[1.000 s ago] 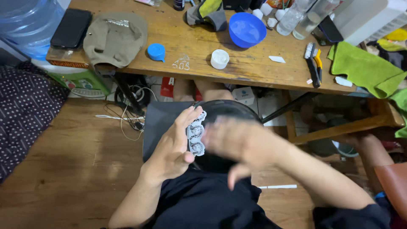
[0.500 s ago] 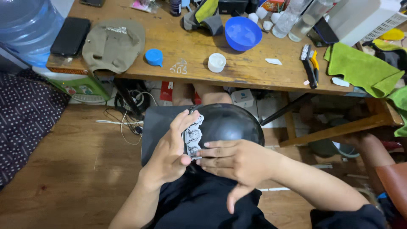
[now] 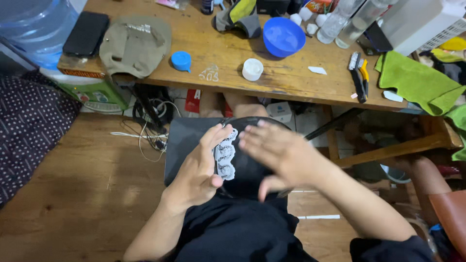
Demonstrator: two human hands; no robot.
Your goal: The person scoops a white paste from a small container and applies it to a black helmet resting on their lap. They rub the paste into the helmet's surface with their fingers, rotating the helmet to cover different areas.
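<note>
Head cam, looking straight down at the lap. Left hand [image 3: 196,170] is curled around a pale, lumpy patterned strip [image 3: 225,154], thumb and fingers pinching its left edge. The strip stands up lengthwise, long axis running from the lap toward the wooden table [image 3: 291,80], over a black round pan [image 3: 252,170]. Right hand [image 3: 276,153] is open and flat, fingers together pointing left, just beside the strip, holding nothing; can't quite tell if it's touching, a bit blurry. 1 view only.
</note>
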